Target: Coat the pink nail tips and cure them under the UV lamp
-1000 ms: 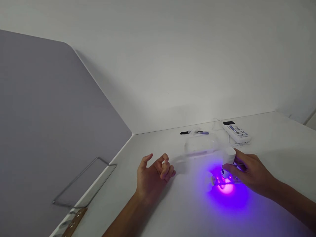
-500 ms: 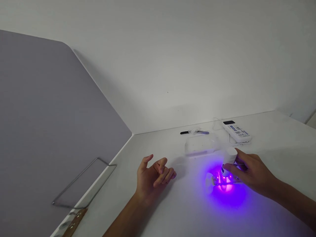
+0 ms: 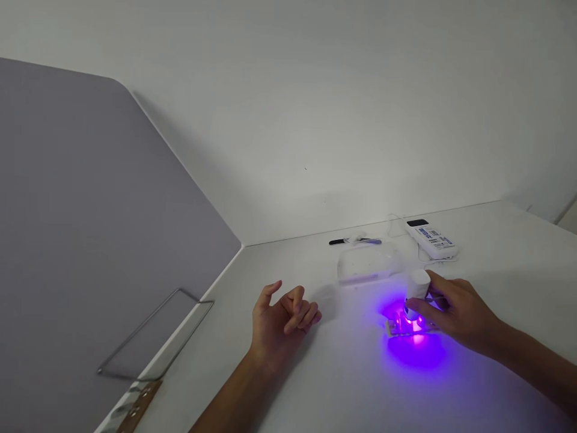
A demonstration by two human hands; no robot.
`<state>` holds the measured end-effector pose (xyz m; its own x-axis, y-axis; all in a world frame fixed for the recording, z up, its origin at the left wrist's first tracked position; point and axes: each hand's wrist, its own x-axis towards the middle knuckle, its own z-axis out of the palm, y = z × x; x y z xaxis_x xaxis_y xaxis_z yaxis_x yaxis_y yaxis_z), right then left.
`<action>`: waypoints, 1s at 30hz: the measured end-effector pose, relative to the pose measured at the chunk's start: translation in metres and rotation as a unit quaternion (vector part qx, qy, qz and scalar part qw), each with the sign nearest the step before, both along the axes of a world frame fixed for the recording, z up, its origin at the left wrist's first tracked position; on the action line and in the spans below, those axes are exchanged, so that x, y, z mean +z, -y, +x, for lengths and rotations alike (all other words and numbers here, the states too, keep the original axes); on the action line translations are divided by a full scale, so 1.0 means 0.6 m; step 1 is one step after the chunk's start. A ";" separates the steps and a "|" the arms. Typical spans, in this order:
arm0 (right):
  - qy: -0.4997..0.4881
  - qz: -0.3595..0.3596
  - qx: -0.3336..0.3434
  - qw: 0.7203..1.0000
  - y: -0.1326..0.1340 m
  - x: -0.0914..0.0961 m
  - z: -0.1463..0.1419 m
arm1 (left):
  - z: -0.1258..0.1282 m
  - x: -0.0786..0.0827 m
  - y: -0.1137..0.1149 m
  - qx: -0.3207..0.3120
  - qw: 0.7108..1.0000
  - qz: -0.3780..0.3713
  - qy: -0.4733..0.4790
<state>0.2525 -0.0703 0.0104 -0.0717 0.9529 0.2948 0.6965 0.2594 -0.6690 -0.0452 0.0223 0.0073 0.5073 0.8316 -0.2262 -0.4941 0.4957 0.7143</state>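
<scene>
A small white cylindrical UV lamp (image 3: pixel 417 284) is in my right hand (image 3: pixel 460 310), gripped between thumb and fingers. It points downward and throws purple light. Just under it lies a narrow clear strip (image 3: pixel 393 328) with small glowing pieces on it; the glare and my fingers hide much of it, so I cannot tell what the pieces are. My left hand (image 3: pixel 283 325) hovers over the white table to the left, palm turned up, fingers loosely curled but apart, with nothing in them.
Behind the lamp sits a clear plastic tray (image 3: pixel 365 264). A thin black-ended item (image 3: pixel 337 242) lies by the wall, and a white device with a dark screen (image 3: pixel 433 239) and cable is at the back right. A bent metal wire frame (image 3: pixel 174 355) juts over the left edge.
The lamp has shifted slightly left, and the purple glow on the table has become smaller. My left hand has barely moved.
</scene>
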 end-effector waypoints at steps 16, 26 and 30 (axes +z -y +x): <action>-0.038 -0.029 0.049 0.998 0.004 0.006 0.000 | 0.002 0.005 0.001 0.074 0.996 -0.043 -0.007; -0.012 -0.007 0.046 0.999 0.004 0.010 -0.003 | -0.002 0.004 0.000 0.026 0.990 -0.103 0.094; -0.014 -0.013 0.045 0.999 0.005 0.010 -0.002 | -0.002 0.003 -0.001 0.018 0.991 -0.098 0.092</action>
<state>0.2512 -0.0735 0.0163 -0.1498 0.9503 0.2730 0.6525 0.3025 -0.6948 -0.0463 0.0230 0.0090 0.5260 0.7991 -0.2911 -0.6271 0.5956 0.5019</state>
